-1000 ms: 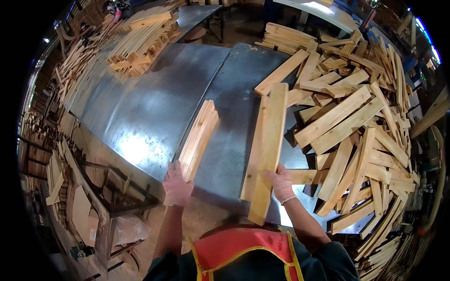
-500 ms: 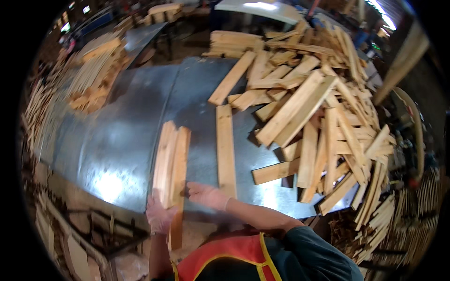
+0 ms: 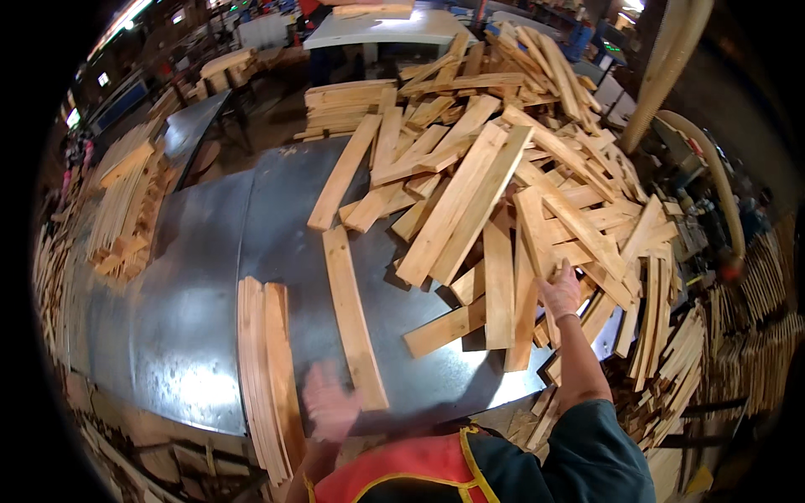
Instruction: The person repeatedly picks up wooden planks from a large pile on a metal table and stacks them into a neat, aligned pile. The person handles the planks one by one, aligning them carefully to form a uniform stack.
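Note:
My right hand [image 3: 560,291] is closed on the near end of a pale wooden board [image 3: 533,228] in the big heap, the thumb and fingers around its edge. Blurred by motion, my left hand [image 3: 329,402] is held low over the table's near edge, fingers loosely spread and nothing seen in them. It is between a single flat board [image 3: 350,314] lying lengthwise and a small stack of narrow boards [image 3: 256,360], which juts over the near edge. I cannot tell whether it touches the single board.
A loose heap of boards [image 3: 457,205] covers the right side of the metal table [image 3: 197,268]. Neat stacks of boards [image 3: 126,201] stand at the far left. Behind the heap is a white table [image 3: 381,29]. Ribbed hoses [image 3: 671,71] hang at the right.
My right hand has left the small stack and reached right to a board in the heap. My left hand has let go of the stack and moved right. The view has shifted.

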A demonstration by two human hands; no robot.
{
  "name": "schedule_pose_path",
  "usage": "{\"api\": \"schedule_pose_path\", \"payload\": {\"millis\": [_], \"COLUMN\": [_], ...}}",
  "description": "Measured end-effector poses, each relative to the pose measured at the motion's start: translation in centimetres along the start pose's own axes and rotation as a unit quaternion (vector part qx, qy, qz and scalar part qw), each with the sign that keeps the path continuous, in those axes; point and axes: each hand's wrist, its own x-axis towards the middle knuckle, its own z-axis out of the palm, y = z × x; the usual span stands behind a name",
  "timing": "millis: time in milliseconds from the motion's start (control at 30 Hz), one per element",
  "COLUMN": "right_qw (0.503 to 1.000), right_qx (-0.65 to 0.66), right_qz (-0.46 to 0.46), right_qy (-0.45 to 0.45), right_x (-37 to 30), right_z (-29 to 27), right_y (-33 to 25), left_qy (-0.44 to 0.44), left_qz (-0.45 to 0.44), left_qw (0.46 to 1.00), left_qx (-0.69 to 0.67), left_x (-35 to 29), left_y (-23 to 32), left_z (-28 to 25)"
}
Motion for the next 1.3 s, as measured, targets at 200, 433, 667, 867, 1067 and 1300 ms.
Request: {"api": "schedule_pose_path", "payload": {"millis": [200,433,667,867,1067,1300], "right_qw": [0.985,0.733,0.651,0.632,0.632,0.650], "right_qx": [0.118,0.575,0.566,0.520,0.504,0.500], "right_qz": [-0.062,0.065,0.152,0.194,0.200,0.179], "right_qy": [-0.111,-0.356,-0.483,-0.541,-0.553,-0.544], "right_x": [-0.5,-12.2,-26.3,-31.9,-32.0,-31.8], "right_z": [-0.8,0.5,9.7,12.8,13.1,13.4], "right_y": [-0.9,-13.7,-24.7,-28.3,-28.3,-28.5], "left_qy": [-0.076,-0.177,-0.017,-0.080,0.060,0.097], "left_qz": [-0.004,-0.139,-0.167,-0.143,-0.184,0.063], "left_qw": [0.996,0.619,0.911,0.937,0.972,0.988], "left_qx": [-0.038,-0.752,-0.378,-0.307,-0.132,0.103], "left_x": [1.9,0.2,-5.7,-10.3,-9.9,-11.5], "left_y": [6.3,-2.7,-14.9,-30.8,-24.6,-11.8], "left_z": [0.9,-5.9,-12.5,-7.4,-9.5,-7.0]}}
